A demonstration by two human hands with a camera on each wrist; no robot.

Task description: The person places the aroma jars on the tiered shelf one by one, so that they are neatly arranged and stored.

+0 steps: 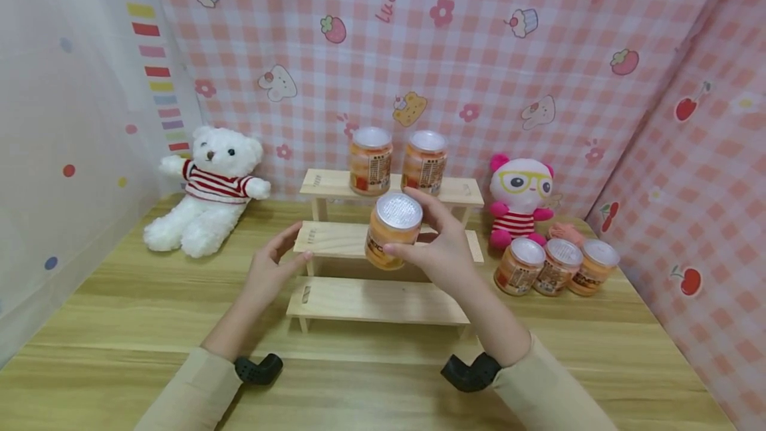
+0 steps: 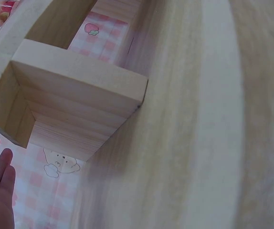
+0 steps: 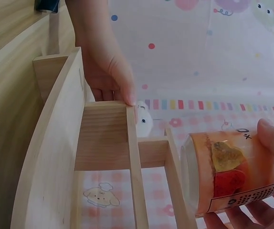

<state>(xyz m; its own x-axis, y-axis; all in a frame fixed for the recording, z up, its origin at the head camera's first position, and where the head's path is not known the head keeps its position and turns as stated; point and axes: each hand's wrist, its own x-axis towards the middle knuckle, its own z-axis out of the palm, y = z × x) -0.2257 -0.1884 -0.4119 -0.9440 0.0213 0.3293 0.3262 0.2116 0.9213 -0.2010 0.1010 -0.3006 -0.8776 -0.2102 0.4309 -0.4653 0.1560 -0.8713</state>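
Note:
In the head view my right hand (image 1: 445,248) grips a jar (image 1: 391,235) with orange contents and a silvery lid, tilted in front of the middle step of a three-tier wooden stand (image 1: 377,299). The right wrist view shows the jar (image 3: 237,171) lying sideways between thumb and fingers, beside the stand's boards. My left hand (image 1: 276,268) holds the left end of the middle step, thumb at its front edge and fingers toward the back. In the left wrist view, its fingers (image 2: 1,174) reach up close to a board's corner. Two similar jars (image 1: 370,163) stand on the top step.
Three more jars (image 1: 559,268) stand in a row on the table (image 1: 371,384), right of the stand. A pink plush toy with yellow glasses (image 1: 517,201) sits behind them. At the left leans a white teddy bear (image 1: 212,185) in a striped shirt. Checked cloth (image 1: 383,52) hangs behind.

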